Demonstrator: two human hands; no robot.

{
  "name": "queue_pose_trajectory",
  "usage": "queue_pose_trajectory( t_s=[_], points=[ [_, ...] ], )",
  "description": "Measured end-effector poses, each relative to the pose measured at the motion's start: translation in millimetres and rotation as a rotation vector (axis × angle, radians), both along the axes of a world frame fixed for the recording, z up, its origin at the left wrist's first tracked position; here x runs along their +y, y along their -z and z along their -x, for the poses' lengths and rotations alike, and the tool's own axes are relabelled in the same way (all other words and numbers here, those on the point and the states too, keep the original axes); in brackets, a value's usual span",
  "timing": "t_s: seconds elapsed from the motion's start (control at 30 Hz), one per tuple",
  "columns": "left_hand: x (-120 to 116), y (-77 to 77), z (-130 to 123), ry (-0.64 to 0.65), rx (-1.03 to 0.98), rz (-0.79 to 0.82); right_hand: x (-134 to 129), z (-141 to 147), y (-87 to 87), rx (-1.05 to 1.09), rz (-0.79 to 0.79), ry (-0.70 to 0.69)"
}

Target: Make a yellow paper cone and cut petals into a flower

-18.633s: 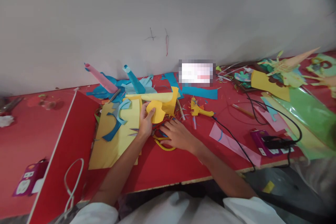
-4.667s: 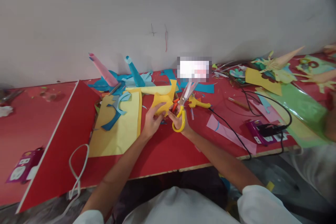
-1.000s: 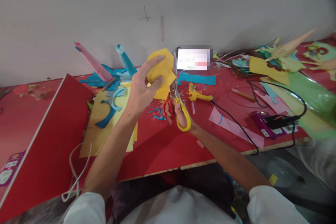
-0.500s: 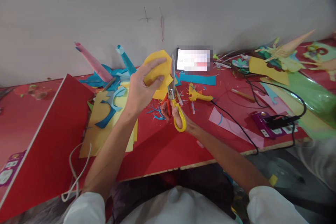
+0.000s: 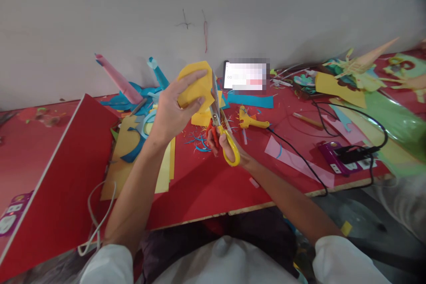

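Observation:
My left hand [image 5: 171, 113] holds a folded piece of yellow paper [image 5: 195, 85] up above the red table [image 5: 206, 186]. My right hand [image 5: 229, 148] grips scissors [image 5: 219, 131] with yellow and orange handles; the blades point up and lie against the right edge of the yellow paper. Below the hands lie thin paper snippets [image 5: 199, 140] on the table. A stack of yellow sheets [image 5: 163, 168] with blue cut-outs on it lies under my left forearm.
A yellow glue gun [image 5: 251, 120] lies right of the scissors, its black cable [image 5: 299, 164] running to a purple power strip [image 5: 344, 162]. Pink [image 5: 118, 80] and blue paper cones [image 5: 159, 73] lean on the wall. A raised red board [image 5: 63, 177] stands left. Green and yellow paper scraps [image 5: 376, 111] cover the right.
Over the last second my left hand turned the yellow paper slightly left and the scissors shifted along its right edge. Earlier the paper and scissors were low near the table; both are lifted now.

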State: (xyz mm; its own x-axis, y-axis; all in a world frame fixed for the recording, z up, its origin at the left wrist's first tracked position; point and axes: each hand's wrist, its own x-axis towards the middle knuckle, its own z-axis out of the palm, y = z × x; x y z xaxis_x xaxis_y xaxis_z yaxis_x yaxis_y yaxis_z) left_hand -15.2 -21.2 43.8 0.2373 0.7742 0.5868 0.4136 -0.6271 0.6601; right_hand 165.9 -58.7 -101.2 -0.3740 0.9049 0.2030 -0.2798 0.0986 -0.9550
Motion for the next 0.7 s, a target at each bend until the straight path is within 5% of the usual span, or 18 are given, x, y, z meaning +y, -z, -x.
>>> queue_pose_trajectory(
  t_s=[0.13, 0.43, 0.7],
  points=[
    [1.3, -0.3, 2.5, 0.037, -0.011, 0.018, 3.6, 4.3, 5.0, 0.061, -0.049, -0.059],
    [5.8, 4.2, 0.7, 0.07, -0.036, 0.068, 2.7, 4.6, -15.6, 0.092, 0.027, 0.23],
    [5.6, 12.9, -10.5, 0.131, 0.151, 0.056, 11.0, -3.9, -21.3, 0.104, -0.163, 0.383]
  ],
)
